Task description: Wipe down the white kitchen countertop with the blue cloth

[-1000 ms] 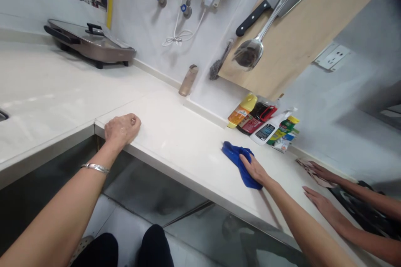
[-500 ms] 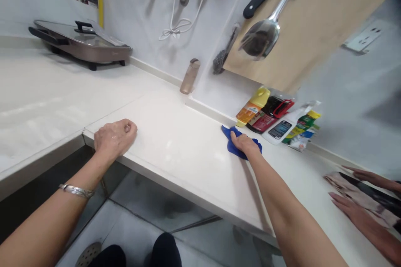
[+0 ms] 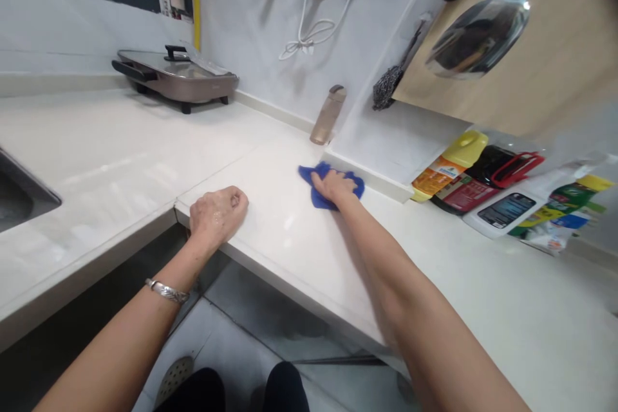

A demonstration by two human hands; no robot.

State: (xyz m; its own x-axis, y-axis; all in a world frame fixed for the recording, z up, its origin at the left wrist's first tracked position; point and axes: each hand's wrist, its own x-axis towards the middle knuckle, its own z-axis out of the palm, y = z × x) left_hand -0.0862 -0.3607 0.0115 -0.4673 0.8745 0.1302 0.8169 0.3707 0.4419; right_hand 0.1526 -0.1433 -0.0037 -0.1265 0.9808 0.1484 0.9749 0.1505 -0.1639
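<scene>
My right hand (image 3: 334,185) presses a blue cloth (image 3: 322,201) against the white countertop (image 3: 270,232), close to the low ledge at the wall corner. Cloth shows around the fingers on several sides. Curled into a fist, my left hand (image 3: 219,214) rests at the counter's front edge by the seam, with a silver bracelet on its wrist. Nothing shows inside that fist. A beige bottle (image 3: 328,114) stands against the wall just beyond the cloth.
An electric pan with a glass lid (image 3: 183,80) stands at the back left. The sink's edge (image 3: 53,196) shows at far left. Along the right wall are a yellow bottle (image 3: 451,164), a white spray bottle (image 3: 506,209) and other containers. A spatula (image 3: 483,32) and scrubber (image 3: 386,87) hang above.
My right hand has slid the blue cloth leftward along the counter, from beside the cleaning bottles to near the beige bottle. My left fist stays at the edge. Another person's hands have left view.
</scene>
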